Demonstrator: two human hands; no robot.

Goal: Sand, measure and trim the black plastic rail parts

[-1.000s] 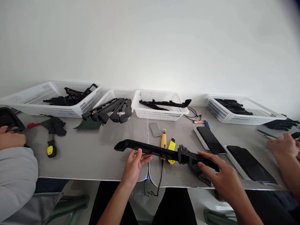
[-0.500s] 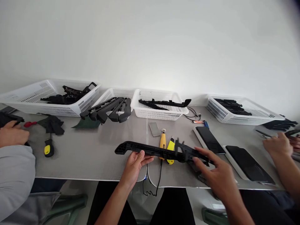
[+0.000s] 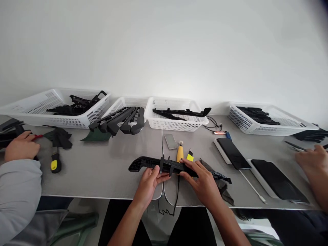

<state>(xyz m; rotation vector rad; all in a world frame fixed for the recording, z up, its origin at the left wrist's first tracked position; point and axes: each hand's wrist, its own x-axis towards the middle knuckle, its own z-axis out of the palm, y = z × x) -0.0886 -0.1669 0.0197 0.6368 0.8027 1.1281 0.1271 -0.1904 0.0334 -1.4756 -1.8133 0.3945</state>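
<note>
My left hand [image 3: 148, 179] is closed on a long black plastic trim strip [image 3: 137, 164], thumb on top and fingers beneath, held level above the table's front edge. My right hand [image 3: 203, 179] is closed on a black caliper [image 3: 174, 165] with a marked scale. The caliper lies along the strip, its jaws across it close to my left thumb. My right hand hides the rest of the caliper and part of the strip, whose far end shows past the fingers. Behind the strip lie a yellow-handled tool [image 3: 180, 153] with a cord and a yellow cutter [image 3: 190, 156], both partly covered.
White baskets with black parts [image 3: 176, 124] line the wall. Grey-black trims [image 3: 123, 119] overhang one of them. Phones [image 3: 233, 153] on white blocks lie right, near a dark cloth [image 3: 225, 193]. A screwdriver [image 3: 55, 163] lies left. Co-workers' hands [image 3: 22, 147] are at both sides.
My right hand has moved left with the caliper, bringing its jaws along the strip to beside my left thumb. The strip stays in my left hand. A white cable by the phones has come into view.
</note>
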